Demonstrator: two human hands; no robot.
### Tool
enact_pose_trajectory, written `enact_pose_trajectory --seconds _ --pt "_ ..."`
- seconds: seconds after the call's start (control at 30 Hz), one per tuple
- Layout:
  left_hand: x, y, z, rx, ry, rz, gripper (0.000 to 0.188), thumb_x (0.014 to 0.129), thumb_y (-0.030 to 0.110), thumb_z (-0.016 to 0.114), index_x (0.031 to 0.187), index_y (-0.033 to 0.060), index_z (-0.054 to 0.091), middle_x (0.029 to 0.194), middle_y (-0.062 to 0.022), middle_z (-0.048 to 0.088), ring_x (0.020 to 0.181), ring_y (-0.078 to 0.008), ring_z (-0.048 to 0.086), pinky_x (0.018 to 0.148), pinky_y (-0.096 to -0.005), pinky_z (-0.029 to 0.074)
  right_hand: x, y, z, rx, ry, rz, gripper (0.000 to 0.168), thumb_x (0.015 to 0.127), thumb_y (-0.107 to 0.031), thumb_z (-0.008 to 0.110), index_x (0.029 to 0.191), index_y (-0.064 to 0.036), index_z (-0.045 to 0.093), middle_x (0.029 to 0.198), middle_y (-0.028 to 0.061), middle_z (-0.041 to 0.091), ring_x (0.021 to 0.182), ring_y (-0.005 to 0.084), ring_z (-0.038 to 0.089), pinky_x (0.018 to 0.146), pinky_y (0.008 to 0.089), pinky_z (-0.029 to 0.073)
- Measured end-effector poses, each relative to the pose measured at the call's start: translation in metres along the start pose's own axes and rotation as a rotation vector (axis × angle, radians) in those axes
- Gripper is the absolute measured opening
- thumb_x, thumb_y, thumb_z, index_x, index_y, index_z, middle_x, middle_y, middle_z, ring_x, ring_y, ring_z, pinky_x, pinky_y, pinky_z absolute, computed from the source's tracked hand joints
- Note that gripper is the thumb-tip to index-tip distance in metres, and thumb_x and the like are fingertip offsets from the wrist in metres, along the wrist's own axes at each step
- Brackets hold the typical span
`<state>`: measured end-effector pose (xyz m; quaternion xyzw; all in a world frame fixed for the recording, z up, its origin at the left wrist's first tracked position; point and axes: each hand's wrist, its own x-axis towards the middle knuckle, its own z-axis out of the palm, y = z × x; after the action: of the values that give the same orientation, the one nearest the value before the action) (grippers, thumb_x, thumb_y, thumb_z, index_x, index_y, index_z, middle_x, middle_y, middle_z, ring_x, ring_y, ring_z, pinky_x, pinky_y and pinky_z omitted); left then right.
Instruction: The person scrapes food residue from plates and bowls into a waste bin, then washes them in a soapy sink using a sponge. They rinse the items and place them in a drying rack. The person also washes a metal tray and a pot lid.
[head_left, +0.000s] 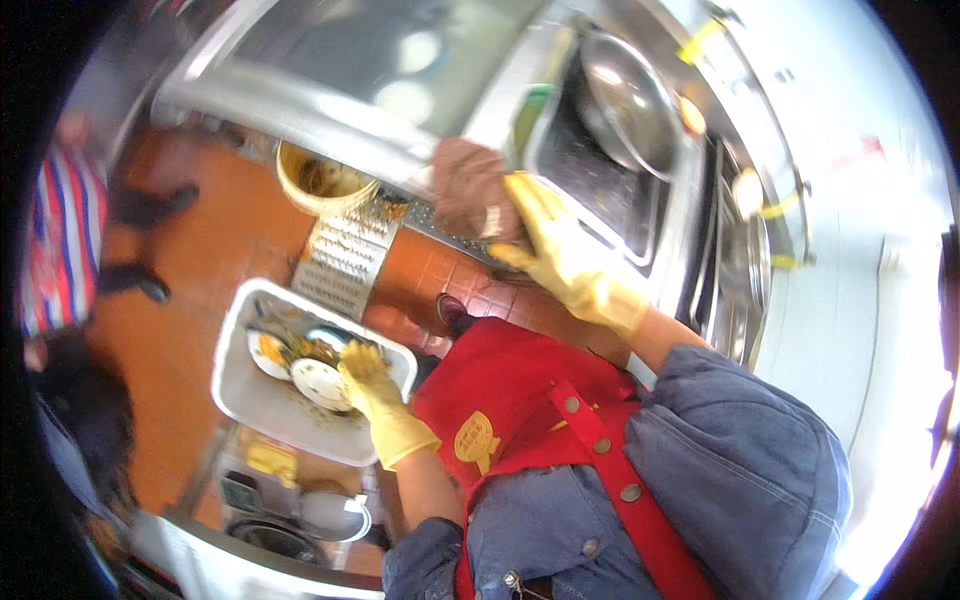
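Note:
My right hand (559, 244), in a yellow rubber glove, grips a blurred brown cloth (476, 184) at the front edge of the steel sink counter. My left hand (375, 390), gloved the same way, is down in a white plastic tub (225, 367), at the rim of a white plate (319, 382). Whether its fingers grip that plate cannot be made out. Beside it lies another white dish (268, 354) with orange food scraps, and dark leftovers are scattered around them.
A large steel bowl (626, 97) leans in a steel-rimmed tray (585, 202) on the counter. A bucket with food waste (326, 180) stands below the sink (330, 60). Perforated metal grating (337, 262) crosses the tiled floor. A person in a striped garment (64, 240) is at the left.

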<state>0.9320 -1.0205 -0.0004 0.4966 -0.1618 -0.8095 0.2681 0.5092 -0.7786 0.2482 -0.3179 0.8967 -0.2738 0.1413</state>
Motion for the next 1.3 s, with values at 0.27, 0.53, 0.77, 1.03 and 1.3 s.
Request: enact_pose_trajectory --seconds 0.27,0.53,0.77,1.03,1.3 --pt "-0.110 0.107 0.198 -0.804 -0.223 -0.711 0.054 0.112 0.019 0.032 0.166 0.0148 0.030 0.176 0.0021 0.021 0.162 -0.0181 0.019 0.133 -0.0499 0.013 -0.121 -0.047 -0.059 0.367 0.235 0.214 0.046 0.108 -0.029 0.060 0.147 -0.005 0.059 0.149 0.0214 0.059 0.141 0.0392 0.052 0.121 0.0461 0.039" --pt "-0.235 0.093 0.380 1.052 -0.250 0.624 0.056 0.101 0.020 0.074 0.150 0.0010 0.054 0.145 -0.0202 0.063 0.135 -0.0283 0.060 0.109 -0.0376 0.051 -0.106 0.010 -0.091 0.356 0.203 0.347 0.046 0.100 -0.028 0.070 0.143 -0.010 0.065 0.143 0.0207 0.064 0.136 0.0385 0.056 0.116 0.0449 0.044" --pt "-0.195 0.043 0.420 1.980 -0.052 0.665 0.040 0.093 0.014 0.070 0.132 0.0051 0.066 0.123 -0.0267 0.071 0.108 -0.0433 0.073 0.096 -0.0480 0.058 -0.048 -0.078 -0.113 0.591 -0.176 -0.262 0.075 0.093 -0.033 0.076 0.154 0.000 0.048 0.156 0.0267 0.051 0.143 0.0434 0.050 0.120 0.0484 0.041" --pt "-0.260 0.041 0.493 1.109 -0.710 0.054 0.025 0.096 -0.003 0.072 0.122 -0.0033 0.069 0.116 -0.0105 0.073 0.101 -0.0151 0.069 0.090 -0.0325 0.058 -0.065 -0.078 -0.133 0.720 -0.026 -0.012 0.086 0.085 -0.019 0.082 0.159 -0.005 0.041 0.147 0.0262 0.057 0.132 0.0439 0.058 0.112 0.0470 0.048" --pt "-0.201 -0.041 0.584 1.070 -0.705 -0.455 0.101 0.096 0.053 0.076 0.163 -0.0029 0.026 0.154 -0.0358 0.043 0.127 -0.0508 0.061 0.094 -0.0571 0.064 -0.136 0.003 -0.137 0.748 0.552 0.787 0.058 0.089 -0.006 0.077 0.144 -0.001 0.057 0.118 0.0190 0.072 0.110 0.0293 0.072 0.100 0.0379 0.055"
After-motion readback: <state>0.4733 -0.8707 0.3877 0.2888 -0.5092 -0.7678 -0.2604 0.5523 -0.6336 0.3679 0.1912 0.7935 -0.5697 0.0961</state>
